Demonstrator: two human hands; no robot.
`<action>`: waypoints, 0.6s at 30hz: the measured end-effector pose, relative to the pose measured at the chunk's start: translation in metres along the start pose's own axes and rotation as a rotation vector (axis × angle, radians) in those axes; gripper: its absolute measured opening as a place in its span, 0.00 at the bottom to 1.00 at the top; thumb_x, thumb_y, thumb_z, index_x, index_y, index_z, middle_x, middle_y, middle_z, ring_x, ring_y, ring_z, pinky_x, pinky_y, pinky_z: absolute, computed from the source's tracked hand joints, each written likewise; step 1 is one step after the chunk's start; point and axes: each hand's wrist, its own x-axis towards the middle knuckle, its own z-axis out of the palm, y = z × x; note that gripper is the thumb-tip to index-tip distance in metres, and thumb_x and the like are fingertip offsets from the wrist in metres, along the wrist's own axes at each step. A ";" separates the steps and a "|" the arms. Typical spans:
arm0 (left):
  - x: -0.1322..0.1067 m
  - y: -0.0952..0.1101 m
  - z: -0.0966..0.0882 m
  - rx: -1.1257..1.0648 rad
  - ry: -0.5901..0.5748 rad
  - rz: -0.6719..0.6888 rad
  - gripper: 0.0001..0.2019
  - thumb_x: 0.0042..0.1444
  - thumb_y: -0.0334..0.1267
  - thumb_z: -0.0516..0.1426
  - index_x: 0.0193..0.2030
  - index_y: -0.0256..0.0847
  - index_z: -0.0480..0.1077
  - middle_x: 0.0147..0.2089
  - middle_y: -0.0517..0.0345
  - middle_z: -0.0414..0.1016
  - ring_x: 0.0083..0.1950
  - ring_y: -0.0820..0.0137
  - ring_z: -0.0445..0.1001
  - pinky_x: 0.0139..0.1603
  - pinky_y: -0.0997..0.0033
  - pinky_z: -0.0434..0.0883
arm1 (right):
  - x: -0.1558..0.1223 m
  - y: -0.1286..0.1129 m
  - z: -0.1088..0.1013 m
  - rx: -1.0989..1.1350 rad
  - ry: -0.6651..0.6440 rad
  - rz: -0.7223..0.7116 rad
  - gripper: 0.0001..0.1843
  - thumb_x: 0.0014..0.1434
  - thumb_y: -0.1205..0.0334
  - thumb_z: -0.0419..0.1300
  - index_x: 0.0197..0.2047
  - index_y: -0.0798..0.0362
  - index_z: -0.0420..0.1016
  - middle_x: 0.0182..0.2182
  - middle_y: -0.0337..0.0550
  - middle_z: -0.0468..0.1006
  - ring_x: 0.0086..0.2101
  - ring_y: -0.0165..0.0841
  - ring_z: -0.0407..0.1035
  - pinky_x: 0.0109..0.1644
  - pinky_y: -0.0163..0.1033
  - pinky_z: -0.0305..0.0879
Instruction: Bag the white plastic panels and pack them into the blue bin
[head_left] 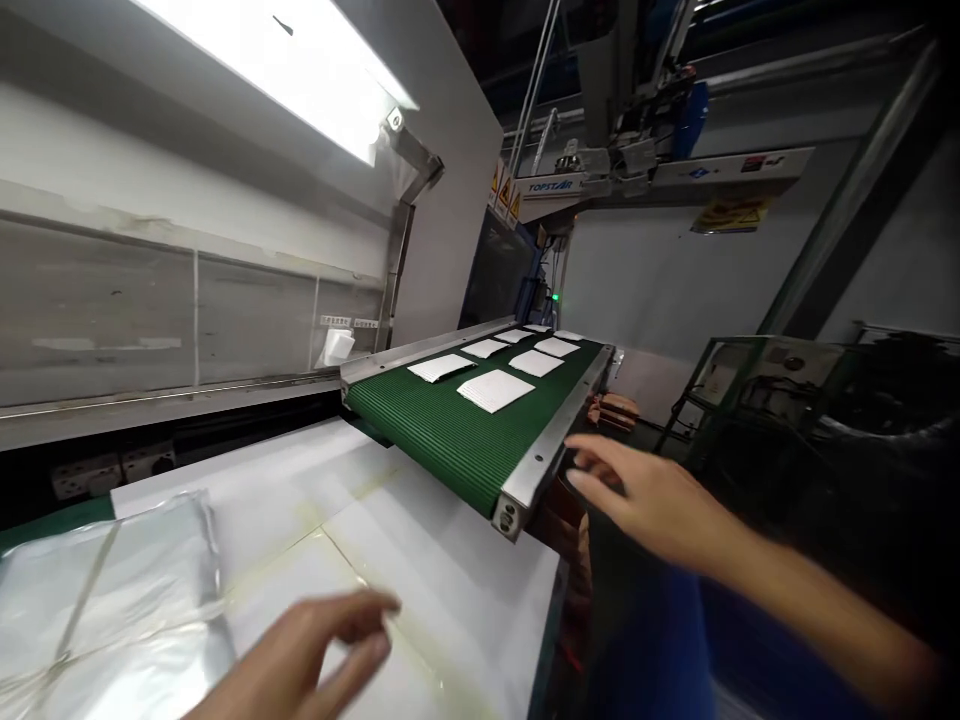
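Observation:
A green ribbed conveyor belt (450, 440) runs up to the right and carries several flat white square pads (495, 389). My right hand (637, 495) hovers just right of the belt's metal side rail (559, 440), fingers stretched out and apart, holding nothing. My left hand (315, 650) is low over the white table sheet (420, 560), fingers loosely spread and empty. It is nearest to a stack of clear plastic bags (112, 610) at the lower left.
A bright lamp (300, 60) hangs over a grey panelled wall. A machine with a robot arm (637, 150) and yellow warning stickers stands behind the belt. A green metal frame (750, 400) and dark bins are at the right.

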 end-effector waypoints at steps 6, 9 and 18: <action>0.270 0.014 -0.036 0.582 0.281 0.315 0.17 0.60 0.42 0.51 0.51 0.38 0.71 0.51 0.46 0.74 0.52 0.56 0.71 0.54 0.58 0.66 | 0.248 0.034 0.048 -0.183 -0.251 -0.059 0.31 0.59 0.52 0.50 0.65 0.47 0.53 0.48 0.53 0.75 0.49 0.51 0.68 0.49 0.52 0.61; 0.372 0.013 -0.044 0.639 0.299 0.289 0.21 0.57 0.39 0.56 0.57 0.36 0.65 0.60 0.42 0.65 0.62 0.52 0.61 0.62 0.51 0.56 | 0.309 0.046 0.078 -0.199 -0.397 -0.109 0.42 0.53 0.45 0.58 0.67 0.43 0.47 0.64 0.53 0.56 0.60 0.55 0.52 0.57 0.57 0.53; 0.447 -0.003 -0.059 0.494 0.447 0.075 0.15 0.59 0.43 0.56 0.48 0.37 0.69 0.54 0.50 0.70 0.56 0.59 0.67 0.58 0.46 0.61 | 0.335 0.053 0.091 -0.129 -0.441 -0.142 0.43 0.36 0.36 0.67 0.52 0.50 0.69 0.48 0.51 0.75 0.45 0.49 0.69 0.43 0.45 0.65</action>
